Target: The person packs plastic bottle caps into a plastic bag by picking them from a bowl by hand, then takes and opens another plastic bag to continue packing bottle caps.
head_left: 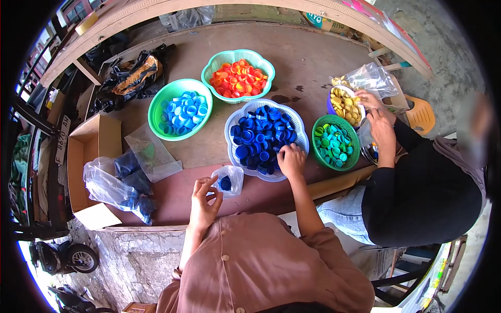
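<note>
My left hand (205, 203) pinches the edge of a small clear plastic bag (234, 183), which has dark blue caps (225, 183) inside. My right hand (292, 159) reaches over the lower right rim of a white scalloped basket (231, 151) heaped with dark blue bottle caps (263, 134). Its fingers are bent down at the caps, and their tips are partly hidden, so whether they hold one is unclear. The bag is just below and left of the basket.
Around the basket are a bowl of light blue caps (183, 113), a basket of orange caps (238, 78) and a basket of green caps (334, 143). A co-worker's hands (380, 122) are beside yellow caps (345, 105). At left, a cardboard box (83, 151) holds filled bags (122, 182).
</note>
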Available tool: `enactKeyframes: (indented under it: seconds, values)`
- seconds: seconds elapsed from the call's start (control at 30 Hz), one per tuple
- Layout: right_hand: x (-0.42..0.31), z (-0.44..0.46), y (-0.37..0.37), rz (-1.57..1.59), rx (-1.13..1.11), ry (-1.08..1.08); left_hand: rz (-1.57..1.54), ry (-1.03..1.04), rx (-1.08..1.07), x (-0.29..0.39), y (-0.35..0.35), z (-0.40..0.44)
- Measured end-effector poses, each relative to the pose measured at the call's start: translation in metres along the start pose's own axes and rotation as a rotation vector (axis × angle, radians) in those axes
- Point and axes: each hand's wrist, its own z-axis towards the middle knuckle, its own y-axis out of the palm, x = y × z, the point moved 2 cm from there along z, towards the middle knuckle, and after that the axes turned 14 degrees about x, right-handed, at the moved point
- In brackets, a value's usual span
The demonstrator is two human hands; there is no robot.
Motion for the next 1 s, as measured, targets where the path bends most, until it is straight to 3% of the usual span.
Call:
enactKeyframes:
  seconds: [0.07, 0.13, 0.17, 0.2, 0.27, 0.3, 0.4, 0.47, 0.53, 0.63, 0.67, 0.7, 0.77, 0.8, 0.87, 0.93, 1.0]
  values:
    - [0.006, -0.001, 0.002, 0.032, 0.072, -0.012, 0.002, 0.007, 0.01, 0.003, -0.001, -0.001]
    - [0.006, 0.002, -0.007, 0.879, -0.2, 0.566, 0.0, 0.017, 0.026, 0.003, -0.001, 0.0]
    - [0.0, 0.002, -0.018, 1.097, -0.294, 0.818, 0.007, 0.018, 0.029, 0.003, -0.001, -0.001]
    - [-0.001, 0.0, -0.021, 1.097, -0.293, 0.815, 0.015, 0.018, 0.031, 0.002, -0.002, -0.001]
    - [-0.006, -0.006, -0.024, 1.7, -0.442, 1.069, 0.009, 0.02, 0.026, 0.002, -0.002, -0.001]
    - [-0.01, -0.007, -0.029, 1.932, -0.534, 1.055, 0.004, 0.022, 0.019, 0.002, -0.001, 0.0]
    - [-0.019, -0.008, -0.037, 2.112, -0.555, 1.02, 0.008, 0.032, 0.01, 0.0, 0.0, 0.0]
    - [-0.021, -0.012, -0.037, 2.13, -0.552, 1.025, 0.009, 0.019, 0.007, 0.002, -0.001, 0.0]
    - [-0.03, -0.012, -0.044, 2.053, -0.395, 1.055, 0.007, 0.007, 0.002, 0.002, -0.001, 0.0]
    - [-0.053, -0.013, -0.057, 1.583, -0.28, 0.734, 0.014, 0.023, 0.01, 0.002, 0.0, 0.0]
    - [-0.071, -0.014, -0.069, 1.499, -0.307, 0.723, 0.014, 0.019, 0.011, 0.002, 0.0, 0.0]
    - [-0.083, -0.021, -0.073, 1.343, -0.335, 0.62, 0.015, 0.015, 0.013, 0.002, 0.001, 0.0]
    - [-0.11, -0.024, -0.078, 1.181, -0.107, 0.018, 0.006, 0.002, 0.007, 0.0, 0.002, 0.0]
    - [-0.118, -0.024, -0.082, 0.966, -0.113, -0.214, -0.002, -0.015, 0.003, -0.001, 0.002, 0.0]
    - [-0.129, -0.027, -0.09, 0.734, -0.029, -0.409, 0.003, -0.007, 0.007, 0.0, 0.002, -0.001]
    - [-0.117, -0.017, -0.085, 0.846, -0.039, -0.286, 0.009, 0.003, 0.016, 0.001, 0.001, 0.0]
    - [-0.09, 0.009, -0.077, 0.753, 0.111, -0.232, 0.03, -0.001, 0.023, 0.002, -0.002, 0.0]
